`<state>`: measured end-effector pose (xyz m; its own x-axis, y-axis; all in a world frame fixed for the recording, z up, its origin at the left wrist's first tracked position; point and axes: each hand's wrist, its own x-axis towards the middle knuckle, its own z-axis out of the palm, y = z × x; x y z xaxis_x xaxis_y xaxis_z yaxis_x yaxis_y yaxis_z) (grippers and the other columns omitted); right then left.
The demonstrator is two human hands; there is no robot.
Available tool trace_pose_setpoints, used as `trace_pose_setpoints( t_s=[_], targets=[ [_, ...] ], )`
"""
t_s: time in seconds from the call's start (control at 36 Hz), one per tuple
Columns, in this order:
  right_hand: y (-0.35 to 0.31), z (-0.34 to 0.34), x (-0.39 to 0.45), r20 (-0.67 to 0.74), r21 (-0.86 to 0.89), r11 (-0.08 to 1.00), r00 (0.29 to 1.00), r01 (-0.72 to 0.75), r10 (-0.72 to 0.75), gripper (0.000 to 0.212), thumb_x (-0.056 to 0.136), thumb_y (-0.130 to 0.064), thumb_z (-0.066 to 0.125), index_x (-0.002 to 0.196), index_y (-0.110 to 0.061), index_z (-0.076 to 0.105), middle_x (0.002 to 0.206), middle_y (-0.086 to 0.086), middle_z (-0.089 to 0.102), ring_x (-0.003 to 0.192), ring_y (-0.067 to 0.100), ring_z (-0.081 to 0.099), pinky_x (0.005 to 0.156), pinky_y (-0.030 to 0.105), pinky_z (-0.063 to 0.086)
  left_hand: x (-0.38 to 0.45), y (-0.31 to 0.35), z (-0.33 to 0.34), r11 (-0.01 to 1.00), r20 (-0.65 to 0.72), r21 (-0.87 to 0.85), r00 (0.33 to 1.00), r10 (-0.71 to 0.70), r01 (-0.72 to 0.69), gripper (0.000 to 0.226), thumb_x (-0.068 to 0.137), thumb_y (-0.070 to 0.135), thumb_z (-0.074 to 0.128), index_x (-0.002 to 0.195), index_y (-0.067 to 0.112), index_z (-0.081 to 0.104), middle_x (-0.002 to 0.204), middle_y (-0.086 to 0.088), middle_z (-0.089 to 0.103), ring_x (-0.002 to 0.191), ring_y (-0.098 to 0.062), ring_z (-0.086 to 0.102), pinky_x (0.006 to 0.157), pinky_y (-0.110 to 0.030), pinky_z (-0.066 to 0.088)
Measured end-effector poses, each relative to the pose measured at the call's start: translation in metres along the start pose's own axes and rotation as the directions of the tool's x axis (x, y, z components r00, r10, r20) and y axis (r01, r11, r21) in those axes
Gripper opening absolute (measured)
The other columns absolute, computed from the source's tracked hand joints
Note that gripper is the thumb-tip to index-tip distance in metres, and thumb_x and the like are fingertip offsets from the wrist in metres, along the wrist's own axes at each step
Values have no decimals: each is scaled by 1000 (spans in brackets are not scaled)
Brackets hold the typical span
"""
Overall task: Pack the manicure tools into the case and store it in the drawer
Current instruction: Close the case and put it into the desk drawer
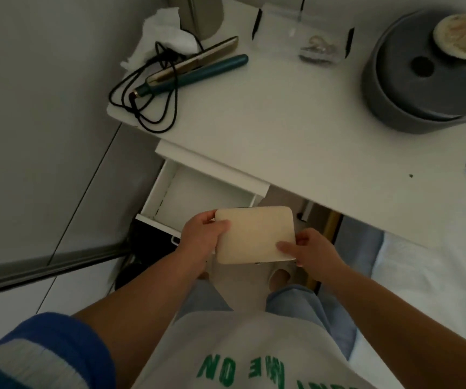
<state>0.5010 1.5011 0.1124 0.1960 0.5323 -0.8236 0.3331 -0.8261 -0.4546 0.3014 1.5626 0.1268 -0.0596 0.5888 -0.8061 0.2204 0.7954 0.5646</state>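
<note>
A cream, rounded rectangular case (254, 234) is closed and held flat in front of me, just below the open white drawer (198, 192). My left hand (202, 237) grips its left edge, thumb on top. My right hand (313, 248) pinches its lower right corner, thumb on the lid. The drawer is pulled out under the white table (310, 136) and its inside looks bare. No loose manicure tools are visible.
On the table lie a teal and gold hair straightener (189, 71) with a tangled black cord, crumpled tissue (161, 35), a clear box (305, 32) and a grey round container (422, 74). A bed (422, 276) is at the right, tiled floor at the left.
</note>
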Motion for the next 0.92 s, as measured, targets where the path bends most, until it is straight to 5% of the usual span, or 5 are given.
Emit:
trace_pose_setpoints(
  t_s=[0.28, 0.5, 0.69, 0.81, 0.92],
  targets=[
    [-51, 118, -21, -52, 163, 978, 989, -130, 140, 39, 79, -41, 66, 104, -13, 54, 98, 5, 62, 86, 21, 59, 82, 39, 51, 36, 6, -102, 963, 13, 218, 987, 159, -158, 46, 81, 14, 59, 125, 17, 49, 107, 1, 54, 93, -14, 52, 73, -26, 40],
    [-76, 145, -1, -86, 263, 955, 983, -137, 164, 31, 82, -35, 64, 101, -11, 58, 99, 8, 64, 84, 21, 62, 85, 42, 52, 79, 10, -115, 916, 92, 328, 972, 214, -233, 47, 78, 6, 51, 123, 22, 51, 107, 7, 54, 94, -13, 52, 59, -16, 36],
    [-88, 151, 39, -80, 345, 925, 977, -161, 199, 19, 83, -11, 61, 97, 1, 61, 88, 16, 66, 76, 24, 59, 83, 43, 52, 126, 3, -109, 827, 163, 490, 961, 222, -274, 33, 77, -1, 45, 92, 25, 57, 94, 0, 60, 88, -19, 55, 63, -23, 42],
    [-86, 160, 58, -45, 397, 895, 970, -203, 240, 13, 80, -12, 62, 90, -4, 60, 109, 24, 62, 84, 26, 59, 91, 48, 49, 150, 2, -101, 741, 163, 631, 974, 160, -227, 50, 81, 3, 45, 130, 14, 45, 119, -1, 54, 104, -21, 52, 79, -26, 40],
    [-83, 168, 76, -34, 420, 867, 949, -270, 313, 38, 78, -19, 65, 108, 2, 55, 100, 15, 57, 100, 31, 58, 93, 48, 48, 164, 1, -94, 666, 178, 713, 975, 130, -219, 51, 82, 4, 44, 132, 11, 43, 131, -13, 50, 114, -29, 50, 87, -29, 42]
  ],
)
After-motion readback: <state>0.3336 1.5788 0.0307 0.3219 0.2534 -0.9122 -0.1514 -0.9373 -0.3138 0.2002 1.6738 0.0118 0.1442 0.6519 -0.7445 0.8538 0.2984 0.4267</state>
